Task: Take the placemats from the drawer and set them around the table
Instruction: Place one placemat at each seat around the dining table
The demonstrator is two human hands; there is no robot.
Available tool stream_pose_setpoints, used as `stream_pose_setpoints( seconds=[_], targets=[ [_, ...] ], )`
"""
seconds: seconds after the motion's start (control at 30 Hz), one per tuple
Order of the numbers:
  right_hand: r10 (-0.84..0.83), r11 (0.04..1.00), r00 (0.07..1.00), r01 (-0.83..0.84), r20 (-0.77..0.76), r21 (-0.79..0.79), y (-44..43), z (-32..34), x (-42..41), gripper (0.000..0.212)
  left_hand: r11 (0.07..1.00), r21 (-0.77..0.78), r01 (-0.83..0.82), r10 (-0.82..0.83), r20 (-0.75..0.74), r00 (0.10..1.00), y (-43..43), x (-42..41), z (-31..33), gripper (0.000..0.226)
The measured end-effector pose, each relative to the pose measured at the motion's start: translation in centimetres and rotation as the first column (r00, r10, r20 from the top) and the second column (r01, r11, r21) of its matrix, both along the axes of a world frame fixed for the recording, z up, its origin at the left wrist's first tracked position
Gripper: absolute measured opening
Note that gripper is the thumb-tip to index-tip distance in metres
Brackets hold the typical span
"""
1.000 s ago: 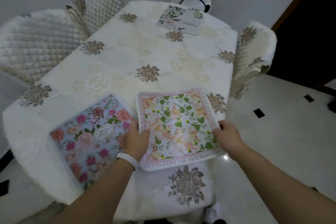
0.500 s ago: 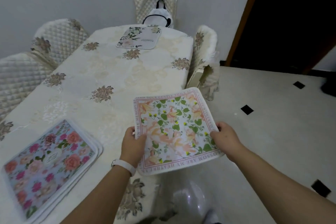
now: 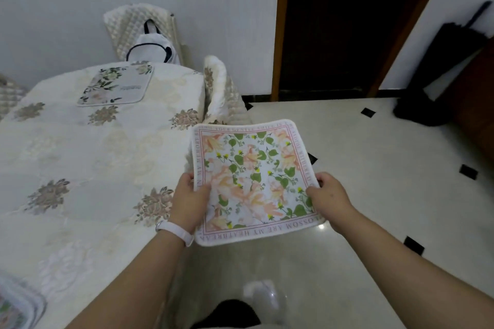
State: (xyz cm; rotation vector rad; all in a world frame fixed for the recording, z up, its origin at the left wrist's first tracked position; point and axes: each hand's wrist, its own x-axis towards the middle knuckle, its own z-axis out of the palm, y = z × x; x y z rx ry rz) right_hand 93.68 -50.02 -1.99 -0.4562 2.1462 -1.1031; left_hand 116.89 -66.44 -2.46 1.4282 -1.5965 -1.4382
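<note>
**Floral placemat held in both hands beside the counter**

The left hand, with a white band at the wrist, pinches the near left edge of the peach-and-green placemat, thumb on top. The right hand clamps its right edge the same way. The placemat is held level in the air, mostly above the tiled floor, just beside the counter. A green-leaf placemat lies at the counter's far end, and a third placemat shows at the near left corner
</note>
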Motion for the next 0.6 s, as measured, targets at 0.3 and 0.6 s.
stream_pose_setpoints(
  seconds=[0.3,0.6],
  targets=[
    [-0.073,0.997,0.997,0.073,-0.013,-0.038,-10.6,0.1,-7.2,0.015,0.998,0.011,0.057,-0.057,-0.033,0.998,-13.6,-9.5,-0.1,0.018],
    [-0.16,0.986,0.987,0.158,-0.033,-0.057,-22.6,2.1,-14.6,0.017,0.994,0.028,0.11,-0.107,-0.096,0.99,-27.0,-16.9,1.5,0.015]
  ],
)
